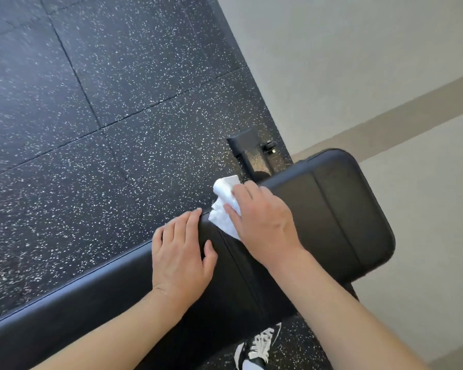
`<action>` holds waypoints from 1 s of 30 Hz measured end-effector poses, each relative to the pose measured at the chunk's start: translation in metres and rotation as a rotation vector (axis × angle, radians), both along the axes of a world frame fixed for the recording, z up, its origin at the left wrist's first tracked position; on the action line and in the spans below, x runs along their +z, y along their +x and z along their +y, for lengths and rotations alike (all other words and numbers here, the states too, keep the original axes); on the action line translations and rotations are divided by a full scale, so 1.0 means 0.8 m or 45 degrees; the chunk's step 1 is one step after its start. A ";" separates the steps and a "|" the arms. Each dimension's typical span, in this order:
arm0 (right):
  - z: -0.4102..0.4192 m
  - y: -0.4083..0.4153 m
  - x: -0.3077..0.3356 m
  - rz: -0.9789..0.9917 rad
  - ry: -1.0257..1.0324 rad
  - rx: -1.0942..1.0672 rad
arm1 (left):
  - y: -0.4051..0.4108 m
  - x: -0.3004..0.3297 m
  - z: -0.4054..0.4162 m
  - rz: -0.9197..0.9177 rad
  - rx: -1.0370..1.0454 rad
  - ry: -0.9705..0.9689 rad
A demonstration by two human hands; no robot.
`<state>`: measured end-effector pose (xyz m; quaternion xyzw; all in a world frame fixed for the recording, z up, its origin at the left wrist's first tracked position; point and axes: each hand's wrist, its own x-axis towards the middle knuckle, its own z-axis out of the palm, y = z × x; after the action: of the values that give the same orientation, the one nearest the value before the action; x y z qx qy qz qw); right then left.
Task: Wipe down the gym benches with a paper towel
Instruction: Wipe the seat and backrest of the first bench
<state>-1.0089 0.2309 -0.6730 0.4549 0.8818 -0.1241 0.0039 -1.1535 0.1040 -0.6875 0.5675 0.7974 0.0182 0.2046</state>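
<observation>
A black padded gym bench (332, 214) ran diagonally across the view, its long axis rising from the lower left corner toward the upper right, where its rounded end pointed at a pale wall (358, 62). Stitched seams crossed the padding at right angles to that axis.

Left to right: dark rubber floor (78, 102), speckled white and laid in large square tiles, filled the left and upper left of the view. The left hand (182, 252) lay on the far long edge of the bench, fingers straight and close together over that edge, the thumb spread apart on the top surface; it held nothing. Just to its right, a crumpled white paper towel (223, 204) lay on the same far edge, across one of the seams, part of it projecting past the padding over the floor. The right hand (265, 220) pressed down on the towel with fingers extended over it, covering its nearer portion. Beyond the towel, part of the black metal frame (247, 150) stood on the floor beside the wall. Below the bench, a black-and-white shoe (257, 348) rested on the floor.
</observation>
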 end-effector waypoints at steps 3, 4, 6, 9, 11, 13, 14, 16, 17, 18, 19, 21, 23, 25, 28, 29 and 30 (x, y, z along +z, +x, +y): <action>-0.013 0.058 -0.002 0.051 0.095 -0.066 | 0.000 0.008 0.000 0.039 -0.068 -0.092; -0.018 0.079 -0.004 0.056 0.118 -0.095 | -0.002 0.011 0.000 0.068 -0.135 -0.122; -0.033 0.117 -0.007 0.065 0.136 -0.165 | -0.005 0.020 0.002 0.103 -0.384 -0.148; -0.060 0.160 -0.010 0.121 0.136 -0.306 | 0.008 0.031 0.010 0.070 -0.865 -0.047; -0.083 0.185 -0.010 0.158 0.125 -0.404 | 0.036 0.034 0.023 0.035 -1.072 0.027; -0.106 0.207 -0.009 0.186 0.094 -0.502 | 0.073 0.030 0.040 0.007 -1.167 0.076; -0.118 0.217 -0.009 0.204 0.063 -0.559 | 0.094 0.026 0.050 0.007 -1.207 0.095; -0.141 0.233 -0.010 0.260 -0.017 -0.681 | 0.136 0.014 0.067 0.030 -1.254 0.117; -0.153 0.239 -0.012 0.297 -0.055 -0.746 | 0.154 0.008 0.071 0.048 -1.241 0.131; -0.166 0.244 -0.014 0.339 -0.092 -0.824 | 0.168 0.002 0.072 0.064 -1.209 0.155; -0.179 0.248 -0.018 0.392 -0.131 -0.917 | 0.177 -0.005 0.070 0.073 -1.170 0.187; -0.204 0.251 -0.029 0.528 -0.215 -1.119 | 0.183 -0.015 0.064 0.058 -1.109 0.261; -0.227 0.244 -0.040 0.662 -0.347 -1.309 | 0.182 -0.019 0.063 0.043 -1.094 0.306; -0.247 0.223 -0.046 0.835 -0.486 -1.499 | 0.184 -0.019 0.063 0.035 -1.082 0.312; -0.261 0.178 -0.048 1.067 -0.503 -1.705 | 0.190 -0.018 0.060 0.036 -1.057 0.300; -0.265 0.165 -0.048 1.118 -0.486 -1.744 | 0.191 -0.019 0.060 0.033 -1.049 0.298; -0.270 0.153 -0.049 1.161 -0.477 -1.781 | 0.192 -0.020 0.060 0.031 -1.045 0.297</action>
<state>-0.8866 0.0149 -0.7125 0.7920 0.2786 -0.4125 -0.3535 -1.0001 0.1521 -0.7036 0.8573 0.5003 0.0188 0.1199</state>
